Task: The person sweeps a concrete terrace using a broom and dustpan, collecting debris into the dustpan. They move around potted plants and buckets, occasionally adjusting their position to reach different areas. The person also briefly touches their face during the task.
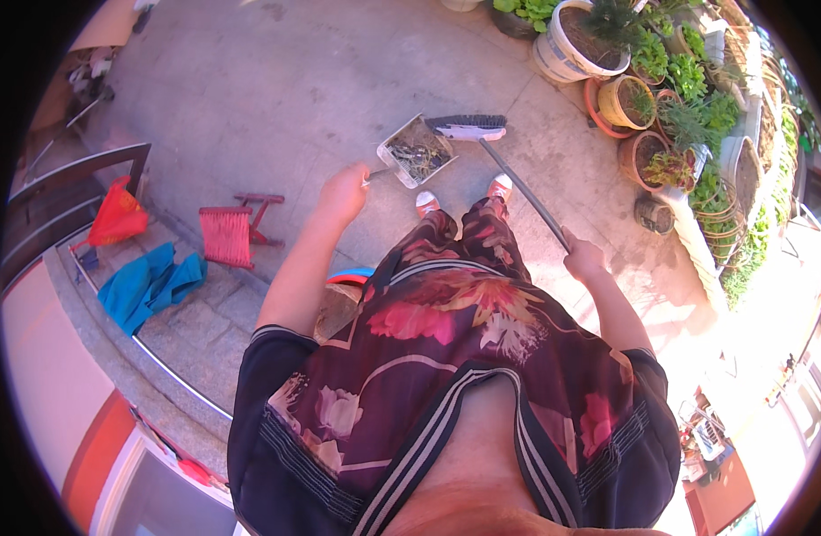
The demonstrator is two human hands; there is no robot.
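My left hand [344,194] grips the handle of a dustpan [391,149] whose tray lies in front of my feet. Dry plant debris [418,158] and darker bits fill much of the tray. In my right hand [583,256] is the grey pole of a broom [527,191], slanting away from me. The broom's head [474,127], white with dark bristles, rests close by the dustpan's far right corner. Whether bristles and pan touch, I cannot tell. Both my shoes, orange-red with white toes, stand just behind the broom and pan.
Potted plants [626,102] line the right side, with a large white bucket planter [550,53] among them. To the left are a red folding stool [226,236], a blue cloth [142,285] on a rail and a red cloth [117,218]. A round container [336,309] stands beside my left hip.
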